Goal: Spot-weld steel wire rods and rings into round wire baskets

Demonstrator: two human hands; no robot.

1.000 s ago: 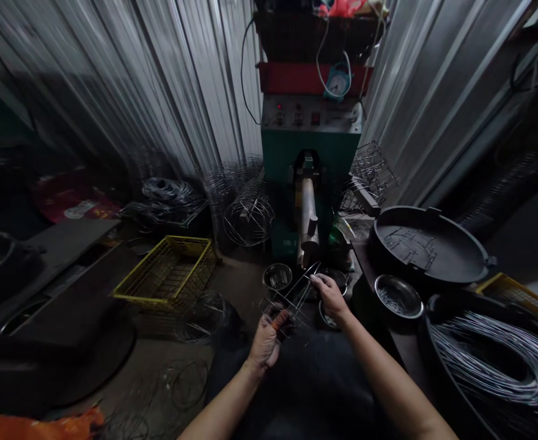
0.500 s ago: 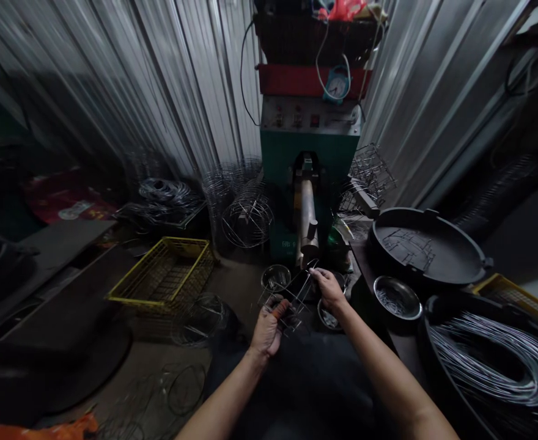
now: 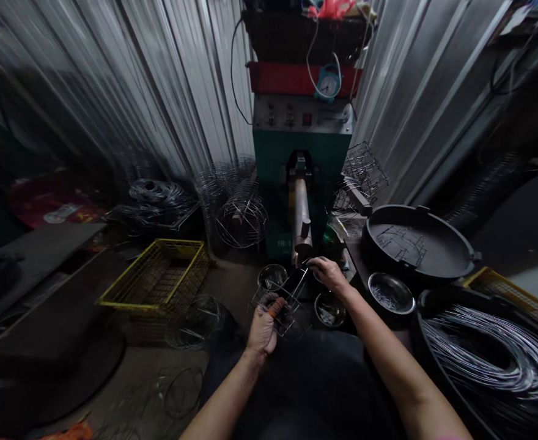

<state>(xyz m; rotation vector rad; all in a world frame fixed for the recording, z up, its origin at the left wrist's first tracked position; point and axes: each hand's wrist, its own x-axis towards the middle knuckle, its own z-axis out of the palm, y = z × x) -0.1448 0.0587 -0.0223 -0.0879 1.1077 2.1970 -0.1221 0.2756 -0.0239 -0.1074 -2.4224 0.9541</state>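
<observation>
My left hand (image 3: 260, 331) is closed around a small frame of thin metal wire (image 3: 298, 286). An orange-brown ribbed piece (image 3: 277, 307) shows at its fingers; whether it is a handle or a finger cover is unclear. Fingers pinched, my right hand (image 3: 326, 273) holds the far end of the wire frame. That end lies just below the tip of a thick metal arm (image 3: 302, 214), which juts from a green machine (image 3: 273, 159). Dimness and my fingers hide the exact contact points.
Metal bowls of small parts (image 3: 272, 278) (image 3: 329, 310) (image 3: 390, 294) sit around the hands. A yellow wire basket (image 3: 152, 302) stands left. To the right are a round black tray (image 3: 447, 256) and a tub of coiled wire (image 3: 489, 348). Wire cages (image 3: 241, 223) lean near the wall.
The view has shifted slightly, so the surroundings sit a little further left. My right hand has moved slightly up toward the arm's tip. Both hands keep their hold on the wire frame.
</observation>
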